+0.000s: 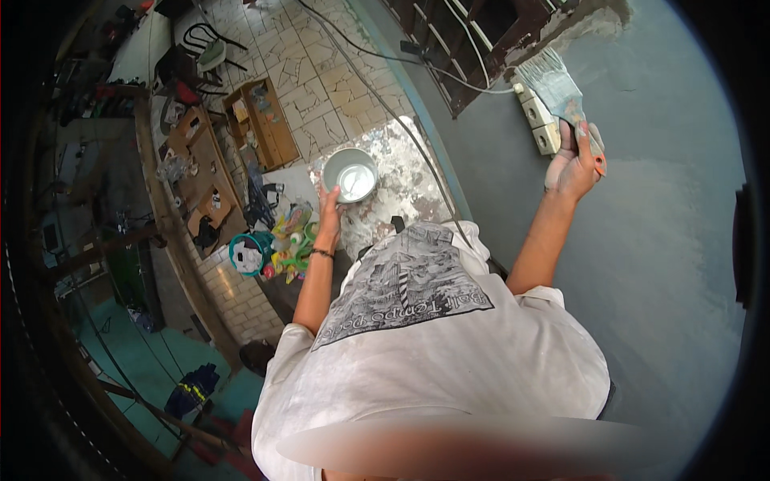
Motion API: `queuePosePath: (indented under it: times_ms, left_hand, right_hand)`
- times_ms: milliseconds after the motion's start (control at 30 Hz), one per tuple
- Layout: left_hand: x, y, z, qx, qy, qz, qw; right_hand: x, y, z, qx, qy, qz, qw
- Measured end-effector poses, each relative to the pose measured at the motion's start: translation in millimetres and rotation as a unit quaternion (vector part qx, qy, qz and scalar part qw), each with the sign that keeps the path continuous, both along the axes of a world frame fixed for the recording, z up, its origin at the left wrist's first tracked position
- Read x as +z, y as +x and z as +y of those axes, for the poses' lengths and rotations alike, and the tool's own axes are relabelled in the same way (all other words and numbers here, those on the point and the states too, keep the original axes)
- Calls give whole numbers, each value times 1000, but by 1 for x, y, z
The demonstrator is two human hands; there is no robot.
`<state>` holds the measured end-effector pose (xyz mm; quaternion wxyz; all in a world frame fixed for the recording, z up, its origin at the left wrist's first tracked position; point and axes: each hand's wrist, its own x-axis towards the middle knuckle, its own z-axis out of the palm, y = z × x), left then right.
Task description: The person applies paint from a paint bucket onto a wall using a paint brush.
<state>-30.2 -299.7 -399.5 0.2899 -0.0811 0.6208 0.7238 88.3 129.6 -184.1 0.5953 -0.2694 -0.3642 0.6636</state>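
Observation:
My right hand point(574, 162) is closed round the handle of a wide paintbrush point(557, 90). Its pale, wet-looking bristles point up along the grey wall point(642, 200), and an orange handle end shows below my fingers. Right beside the brush is a white row of power sockets point(536, 120) on the wall. On the other side, my left hand point(330, 212) grips the near rim of a round grey-white bowl point(350, 152), which has whitish liquid at its bottom. Below the bowl is a paint-spattered board or tabletop point(393, 172); whether the bowl touches it, I cannot tell.
Cables point(377, 88) run across the upper middle to the sockets, near a dark window grille point(497, 32). To the left lie a wooden drawer box point(277, 132), a teal basket point(241, 255) with cloth, and colourful packets. A chair point(210, 54) stands on the tiled floor point(317, 72).

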Motion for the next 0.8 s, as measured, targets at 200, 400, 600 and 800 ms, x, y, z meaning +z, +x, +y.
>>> queuePosePath:
  times_ms: [200,400,600,800]
  left_hand:
    - [-65,17,27,1,-25,-41,999]
    - [-99,8,15,54,-105,-17,993]
    - [65,-13,65,111,-261,360,889]
    - [364,21,84,13,163,562,811]
  right_hand:
    - [-8,-17,-28,8,-22,-38,999]
    - [-8,-14,-38,27,-27,-68,997]
    - [-22,-12,-32,14,-15,-89,996]
    - [-13,-34,-44,47,10,-90,995]
